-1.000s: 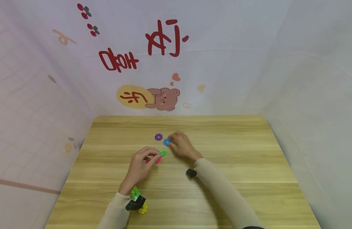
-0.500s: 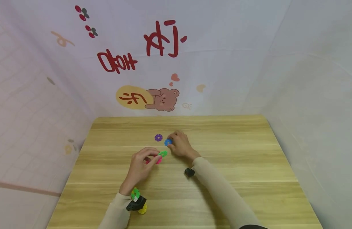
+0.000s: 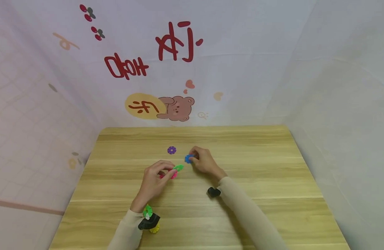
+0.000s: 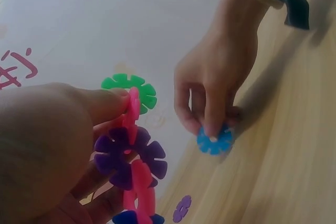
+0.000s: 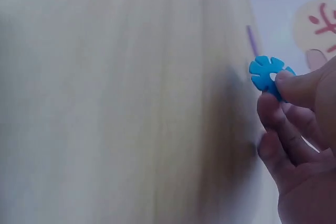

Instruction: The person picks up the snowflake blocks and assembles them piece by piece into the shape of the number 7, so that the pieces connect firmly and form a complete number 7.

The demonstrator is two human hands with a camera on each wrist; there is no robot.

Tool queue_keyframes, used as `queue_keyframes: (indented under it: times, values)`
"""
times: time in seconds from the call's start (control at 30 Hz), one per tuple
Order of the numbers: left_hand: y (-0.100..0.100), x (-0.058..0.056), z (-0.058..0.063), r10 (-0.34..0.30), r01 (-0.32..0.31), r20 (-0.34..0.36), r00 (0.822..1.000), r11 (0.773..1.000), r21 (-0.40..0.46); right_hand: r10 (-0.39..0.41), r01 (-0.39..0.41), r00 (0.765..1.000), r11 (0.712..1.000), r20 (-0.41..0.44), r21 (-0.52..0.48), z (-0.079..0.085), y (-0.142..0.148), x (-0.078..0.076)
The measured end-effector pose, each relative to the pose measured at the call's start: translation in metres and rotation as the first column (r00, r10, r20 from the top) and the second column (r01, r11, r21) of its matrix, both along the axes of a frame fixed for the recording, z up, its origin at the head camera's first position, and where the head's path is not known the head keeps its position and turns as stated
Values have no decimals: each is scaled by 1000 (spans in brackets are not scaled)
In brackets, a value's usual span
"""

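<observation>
My left hand (image 3: 152, 180) grips a chain of interlocked plastic snowflake discs. In the left wrist view the chain has a green disc (image 4: 123, 81) at its far end, then a pink disc (image 4: 135, 100), a purple one (image 4: 113, 163), another pink one and a dark blue one. Thumb and fingers pinch it near the green end. My right hand (image 3: 205, 162) pinches a single blue snowflake disc (image 3: 188, 159) between thumb and fingers, to the right of the green end and apart from it. In the right wrist view the blue disc (image 5: 260, 69) shows its slots and centre hole.
A loose purple disc (image 3: 171, 150) lies on the wooden table (image 3: 257, 156) beyond both hands. By the left wrist, a green disc (image 3: 147, 211) and a yellow disc (image 3: 154, 228) are partly hidden by the black wrist camera (image 3: 149, 222). White printed cloth (image 3: 241, 69) walls the table.
My right hand has drawn the blue disc right and slightly toward me, away from the loose purple disc. My left hand stays nearly still with the chain.
</observation>
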State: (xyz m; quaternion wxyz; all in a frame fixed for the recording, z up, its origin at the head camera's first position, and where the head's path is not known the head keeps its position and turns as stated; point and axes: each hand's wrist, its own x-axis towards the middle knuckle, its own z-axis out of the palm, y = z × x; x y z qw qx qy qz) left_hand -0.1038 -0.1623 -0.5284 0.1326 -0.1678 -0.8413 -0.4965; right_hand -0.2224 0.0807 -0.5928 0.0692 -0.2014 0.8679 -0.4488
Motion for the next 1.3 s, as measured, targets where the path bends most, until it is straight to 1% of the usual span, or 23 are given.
queue_keyframes:
  times: [0.1, 0.2, 0.3, 0.43, 0.57, 0.67, 0.77, 0.83, 0.97, 1.1, 1.3]
  values:
    - [3, 0, 1, -3, 3, 5, 1000, 1000, -7, -38, 38, 999, 997, 9, -72, 5, 12, 9]
    - [6, -1, 1, -4, 4, 5, 1000, 1000, -18, -57, 64, 997, 982, 43, -175, 12, 25, 18]
    - [10, -2, 1, -5, 5, -6, 1000, 1000, -30, -39, 64, 995, 955, 91, -289, 21, 36, 27]
    - [16, -3, 1, -16, 15, -23, 1000, 999, -37, -6, 73, 987, 910, 163, -408, 34, 47, 39]
    - [22, -5, 2, -36, 35, -42, 998, 999, -34, 7, 102, 974, 875, 224, -473, 46, 57, 51]
    - [28, -6, 2, -52, 50, -56, 997, 998, -33, 30, 113, 963, 859, 269, -499, 54, 63, 59]
    - [32, -7, 2, -67, 65, -68, 995, 997, -37, 49, 118, 952, 852, 302, -509, 61, 65, 66]
    - [35, -7, 2, -76, 74, -71, 995, 997, -39, 49, 118, 950, 858, 308, -500, 65, 64, 70]
    - [39, -7, 2, -97, 94, -79, 992, 995, -42, 44, 107, 955, 871, 293, -480, 68, 62, 75]
    - [42, -8, 3, -115, 111, -90, 989, 993, -46, 40, 105, 958, 872, 283, -478, 69, 61, 77]
    - [44, -9, 0, -141, 136, -112, 984, 990, -44, 66, 71, 961, 878, 267, -474, 69, 61, 79]
